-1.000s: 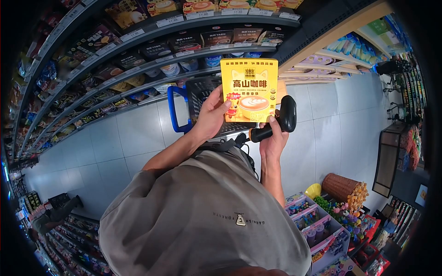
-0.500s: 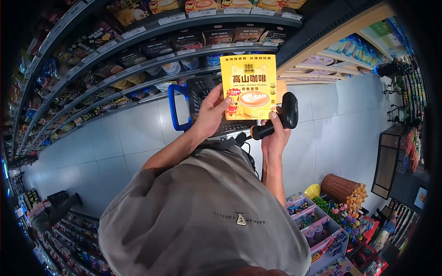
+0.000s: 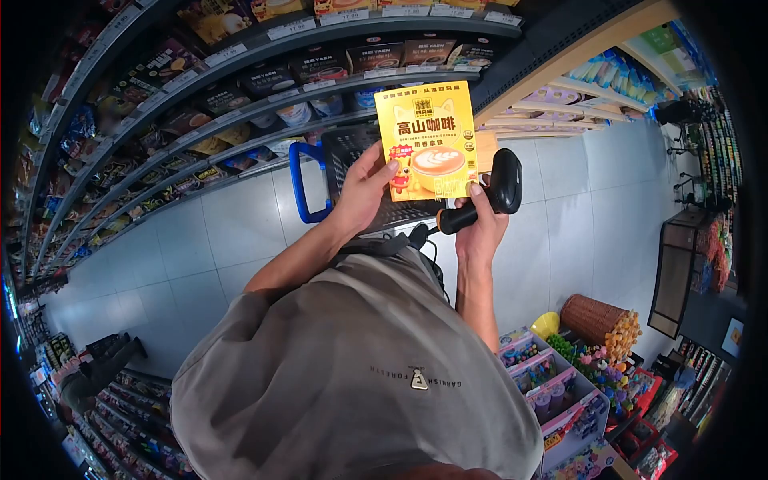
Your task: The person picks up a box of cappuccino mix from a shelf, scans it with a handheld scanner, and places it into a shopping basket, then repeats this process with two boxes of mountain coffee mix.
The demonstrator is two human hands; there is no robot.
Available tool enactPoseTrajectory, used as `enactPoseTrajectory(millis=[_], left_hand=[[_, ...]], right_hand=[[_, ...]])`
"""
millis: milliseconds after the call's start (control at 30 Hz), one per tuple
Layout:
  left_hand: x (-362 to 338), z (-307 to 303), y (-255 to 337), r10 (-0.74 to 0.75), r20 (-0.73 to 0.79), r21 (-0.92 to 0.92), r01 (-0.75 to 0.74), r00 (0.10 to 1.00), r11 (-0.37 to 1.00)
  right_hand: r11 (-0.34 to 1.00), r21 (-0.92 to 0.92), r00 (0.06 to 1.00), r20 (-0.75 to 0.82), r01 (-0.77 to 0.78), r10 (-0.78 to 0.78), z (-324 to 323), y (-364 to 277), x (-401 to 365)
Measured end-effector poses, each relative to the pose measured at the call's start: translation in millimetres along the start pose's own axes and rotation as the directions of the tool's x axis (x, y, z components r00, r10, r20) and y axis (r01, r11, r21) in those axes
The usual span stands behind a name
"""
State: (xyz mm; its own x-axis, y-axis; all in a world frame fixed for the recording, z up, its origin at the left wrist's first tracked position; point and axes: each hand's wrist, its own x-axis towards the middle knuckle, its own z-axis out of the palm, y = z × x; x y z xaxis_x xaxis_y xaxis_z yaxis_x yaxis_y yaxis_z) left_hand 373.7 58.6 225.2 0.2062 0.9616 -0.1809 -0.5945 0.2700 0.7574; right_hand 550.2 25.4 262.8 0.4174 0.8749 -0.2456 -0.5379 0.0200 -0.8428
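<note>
A yellow coffee box with a cat and a latte cup printed on it is held up in front of me, its front facing the camera. My left hand grips its lower left edge, thumb on the front. My right hand holds a black handheld barcode scanner by the handle, and its thumb rests on the box's lower right corner. The scanner's head sits just right of the box.
A black shopping basket with blue handles stands on the tiled floor below the box. Curved shelves of coffee packs run along the left and top. A display of small colourful goods and a wicker basket sit at lower right.
The box and both hands have risen slightly and tilted a little to the left; the scanner has moved up with them. The grip is unchanged.
</note>
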Motion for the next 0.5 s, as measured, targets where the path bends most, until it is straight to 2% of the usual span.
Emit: enactPoseTrajectory(millis=[67, 233, 333, 500], left_hand=[[1, 0, -1, 0.011, -0.004, 0.041, -0.011, 1.0, 0.999], [5, 12, 4, 0.064, -0.07, 0.187, -0.05, 0.995, 0.981], [9, 9, 6, 0.03, -0.053, 0.256, -0.016, 0.998, 0.967], [12, 7, 8, -0.087, 0.009, 0.165, 0.084, 0.996, 0.983]], right_hand=[[0.995, -0.076, 0.997, 0.014, 0.07, -0.069, 1, 0, -1], [0.981, -0.13, 0.989, -0.02, 0.144, -0.148, 5, 3, 0], [0.975, -0.139, 0.983, -0.025, 0.176, -0.181, 8, 4, 0], [0.949, -0.202, 0.967, -0.026, 0.244, -0.254, 5, 8, -1]])
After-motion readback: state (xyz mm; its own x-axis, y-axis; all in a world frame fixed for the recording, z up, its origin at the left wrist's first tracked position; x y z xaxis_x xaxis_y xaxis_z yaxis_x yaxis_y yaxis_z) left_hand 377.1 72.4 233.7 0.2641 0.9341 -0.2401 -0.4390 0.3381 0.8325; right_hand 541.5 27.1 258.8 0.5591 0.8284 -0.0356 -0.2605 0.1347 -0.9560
